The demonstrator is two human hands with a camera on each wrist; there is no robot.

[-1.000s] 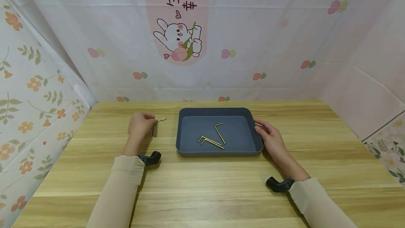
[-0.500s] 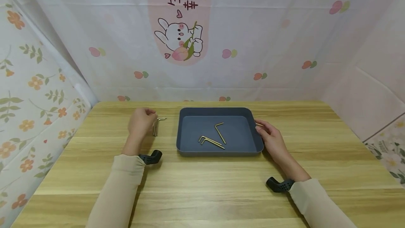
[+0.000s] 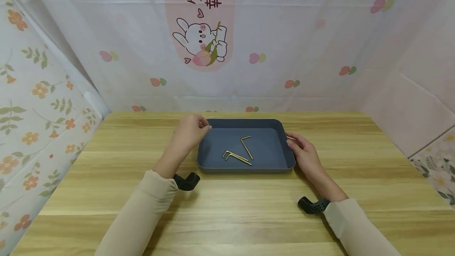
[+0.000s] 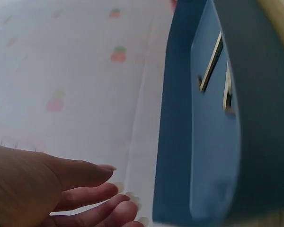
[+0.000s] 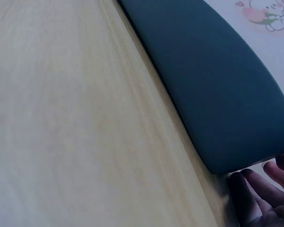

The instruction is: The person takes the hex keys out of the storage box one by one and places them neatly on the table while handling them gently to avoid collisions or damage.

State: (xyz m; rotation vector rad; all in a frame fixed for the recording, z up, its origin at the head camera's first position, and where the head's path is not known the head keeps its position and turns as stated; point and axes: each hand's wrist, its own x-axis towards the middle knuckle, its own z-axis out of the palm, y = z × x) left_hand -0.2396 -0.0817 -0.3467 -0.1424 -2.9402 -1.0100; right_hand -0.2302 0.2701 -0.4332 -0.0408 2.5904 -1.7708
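Note:
A grey-blue rectangular tray stands on the wooden table with several brass-coloured hex keys lying in it. My left hand is raised beside the tray's left rim, fingertips just over it. Thumb and fingertips are close together; the left wrist view shows nothing plainly between them, so whether a small piece is held is unclear. My right hand touches the tray's right side with fingers and thumb against the outer wall. In the right wrist view its fingers are dark at the tray's corner.
The wooden table reaches in front of the tray and to both sides. A printed curtain hangs along its far edge. A black curved piece is worn at each wrist. The spot where the left hex keys lay is hidden behind the left hand.
My left hand has lifted from the hex keys on the left of the table and moved right to the tray's left rim. The right hand and the tray have stayed put.

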